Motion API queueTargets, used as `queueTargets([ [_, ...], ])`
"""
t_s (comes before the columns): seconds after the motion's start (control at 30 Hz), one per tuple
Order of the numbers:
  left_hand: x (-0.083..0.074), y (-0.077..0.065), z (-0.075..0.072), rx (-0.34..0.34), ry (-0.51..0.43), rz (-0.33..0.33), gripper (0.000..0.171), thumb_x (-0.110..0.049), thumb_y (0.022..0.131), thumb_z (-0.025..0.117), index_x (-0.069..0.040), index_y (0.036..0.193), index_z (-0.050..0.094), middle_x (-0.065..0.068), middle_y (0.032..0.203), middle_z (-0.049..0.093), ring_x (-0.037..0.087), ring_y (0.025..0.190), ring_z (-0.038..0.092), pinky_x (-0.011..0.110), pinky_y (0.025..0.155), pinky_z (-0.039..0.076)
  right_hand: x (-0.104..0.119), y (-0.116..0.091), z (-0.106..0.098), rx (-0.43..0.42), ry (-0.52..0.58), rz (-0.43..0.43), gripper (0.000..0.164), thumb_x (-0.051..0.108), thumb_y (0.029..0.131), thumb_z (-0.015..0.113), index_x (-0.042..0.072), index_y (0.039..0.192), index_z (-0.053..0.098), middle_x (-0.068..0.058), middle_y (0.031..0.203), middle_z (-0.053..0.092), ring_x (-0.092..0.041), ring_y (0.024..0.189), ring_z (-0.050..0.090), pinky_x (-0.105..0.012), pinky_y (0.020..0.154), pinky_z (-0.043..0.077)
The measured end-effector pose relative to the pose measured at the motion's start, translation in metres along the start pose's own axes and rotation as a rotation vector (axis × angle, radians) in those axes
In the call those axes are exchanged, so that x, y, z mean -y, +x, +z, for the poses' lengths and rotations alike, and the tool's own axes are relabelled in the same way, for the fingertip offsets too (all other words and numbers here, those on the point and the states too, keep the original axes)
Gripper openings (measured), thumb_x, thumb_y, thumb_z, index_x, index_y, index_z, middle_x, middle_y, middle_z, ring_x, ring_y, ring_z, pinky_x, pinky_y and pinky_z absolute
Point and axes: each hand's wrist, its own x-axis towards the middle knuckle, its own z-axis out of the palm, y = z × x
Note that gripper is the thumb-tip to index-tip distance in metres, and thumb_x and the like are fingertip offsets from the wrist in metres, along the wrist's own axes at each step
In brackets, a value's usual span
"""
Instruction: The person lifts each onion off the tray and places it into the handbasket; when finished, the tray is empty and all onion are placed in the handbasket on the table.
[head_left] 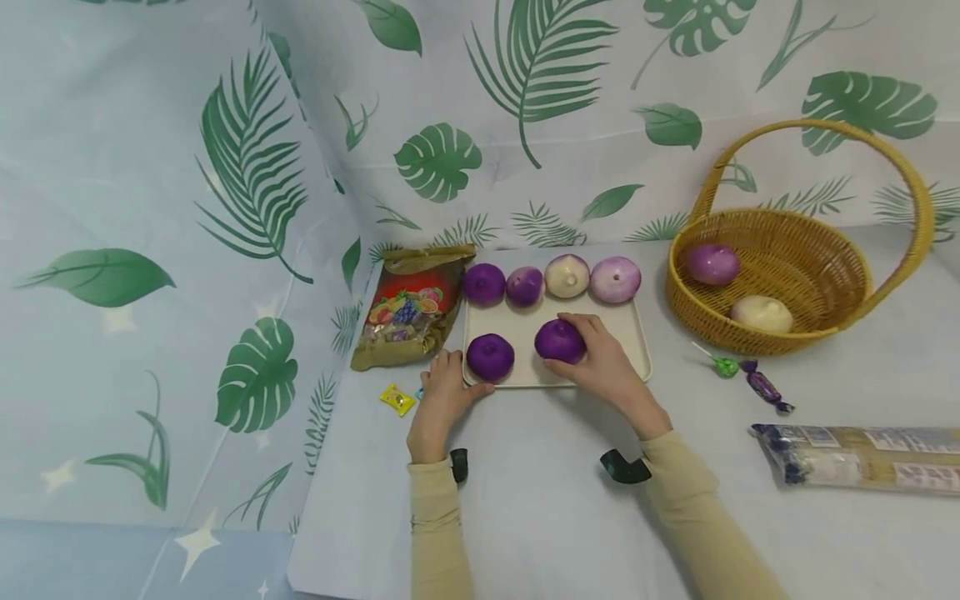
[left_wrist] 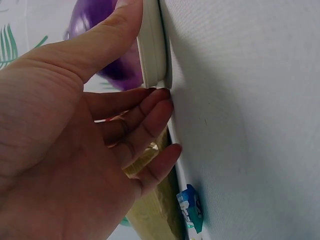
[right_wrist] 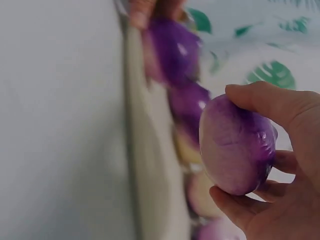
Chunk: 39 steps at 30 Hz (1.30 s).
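My right hand (head_left: 602, 362) grips a purple onion (head_left: 561, 342) over the front part of the cream tray (head_left: 517, 387). In the right wrist view its thumb and fingers wrap around the held onion (right_wrist: 235, 145), whose pale underside faces the camera. My left hand (head_left: 444, 400) holds the tray's front left corner, thumb along the front rim and fingers at the left side. Just inside that corner sits another purple onion (head_left: 491, 357). Along the tray's back edge stands a row of several onions, including a dark purple one (head_left: 484, 285), a whitish one (head_left: 567, 276) and a pale purple one (head_left: 616, 279).
Left of the tray leans a gold candy bag (head_left: 408, 308). A yellow candy (head_left: 397, 400) lies before it, beside a blue one (left_wrist: 190, 208). On the right, a wicker basket (head_left: 772, 337) contains two onions; a green lollipop (head_left: 725, 367), a purple candy (head_left: 765, 387) and a long packet (head_left: 862, 457) lie nearer.
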Motion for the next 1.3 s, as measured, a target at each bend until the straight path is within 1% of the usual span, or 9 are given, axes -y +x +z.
queueTargets([
  [0.2,0.002,0.000,-0.002,-0.001,0.015,-0.008,0.076,-0.047,0.075,0.075,0.002,0.127,0.048,0.014,0.114,0.046,0.030,0.111,0.042,0.048,0.088,0.033,-0.006,0.002,-0.054,-0.103,-0.040,0.062,0.077,0.035,0.076,0.078,0.007,0.138,0.042,-0.018,0.132,0.044,-0.036,0.117,0.046,-0.054,0.095,0.037],
  [0.43,0.004,0.001,-0.005,0.009,0.018,-0.017,0.078,-0.047,0.075,0.075,0.003,0.129,0.047,0.016,0.118,0.046,0.032,0.113,0.040,0.050,0.091,0.031,-0.026,-0.003,-0.118,-0.204,-0.067,0.209,0.082,0.044,0.080,0.073,0.015,0.146,0.033,-0.021,0.141,0.035,-0.044,0.123,0.039,-0.063,0.096,0.032],
  [0.67,0.002,-0.002,-0.006,0.007,0.023,-0.009,0.076,-0.046,0.075,0.075,0.003,0.127,0.047,0.015,0.115,0.045,0.031,0.110,0.041,0.049,0.088,0.033,-0.060,-0.017,-0.151,-0.260,-0.111,0.338,0.085,0.047,0.084,0.066,0.014,0.150,0.024,-0.025,0.143,0.028,-0.049,0.126,0.033,-0.066,0.097,0.027],
  [0.83,0.000,-0.007,-0.006,0.009,0.026,-0.005,0.074,-0.044,0.075,0.076,0.004,0.125,0.048,0.015,0.110,0.045,0.031,0.107,0.041,0.049,0.086,0.033,-0.070,-0.026,-0.158,-0.283,-0.122,0.385,0.082,0.046,0.086,0.063,0.014,0.150,0.022,-0.022,0.149,0.020,-0.047,0.132,0.025,-0.064,0.102,0.022],
  [0.93,-0.001,-0.007,-0.005,0.011,0.033,-0.007,0.075,-0.045,0.076,0.075,0.003,0.126,0.048,0.015,0.111,0.045,0.031,0.108,0.041,0.049,0.086,0.033,-0.064,-0.027,-0.157,-0.337,-0.116,0.362,0.077,0.041,0.087,0.063,0.012,0.148,0.027,-0.020,0.149,0.020,-0.044,0.134,0.023,-0.061,0.104,0.020],
  [1.0,-0.001,-0.007,-0.005,0.012,0.032,-0.007,0.075,-0.046,0.076,0.075,0.003,0.127,0.047,0.015,0.112,0.045,0.031,0.109,0.041,0.049,0.087,0.033,-0.056,-0.026,-0.152,-0.381,-0.100,0.313,0.070,0.037,0.088,0.063,0.010,0.145,0.034,-0.019,0.148,0.024,-0.042,0.133,0.027,-0.061,0.104,0.021],
  [1.13,-0.001,-0.005,-0.003,0.006,0.026,0.001,0.076,-0.046,0.076,0.075,0.003,0.127,0.047,0.014,0.112,0.045,0.031,0.108,0.041,0.049,0.087,0.033,-0.037,-0.018,-0.131,-0.432,-0.065,0.140,0.056,0.023,0.086,0.066,0.006,0.136,0.047,-0.019,0.137,0.037,-0.039,0.125,0.038,-0.058,0.100,0.029],
  [1.2,0.000,-0.004,-0.002,0.003,0.026,0.006,0.075,-0.046,0.076,0.074,0.002,0.127,0.047,0.014,0.112,0.045,0.030,0.108,0.041,0.049,0.088,0.033,-0.029,-0.013,-0.115,-0.404,-0.057,0.051,0.054,0.017,0.084,0.068,0.004,0.132,0.049,-0.020,0.131,0.043,-0.038,0.118,0.043,-0.056,0.096,0.034],
  [1.3,-0.002,-0.003,0.001,0.004,0.017,0.012,0.075,-0.047,0.076,0.074,0.002,0.127,0.048,0.014,0.113,0.045,0.030,0.109,0.041,0.049,0.088,0.033,-0.017,-0.006,-0.088,-0.282,-0.006,-0.036,0.053,0.015,0.085,0.070,0.001,0.131,0.048,-0.019,0.127,0.048,-0.036,0.116,0.047,-0.052,0.092,0.041],
])
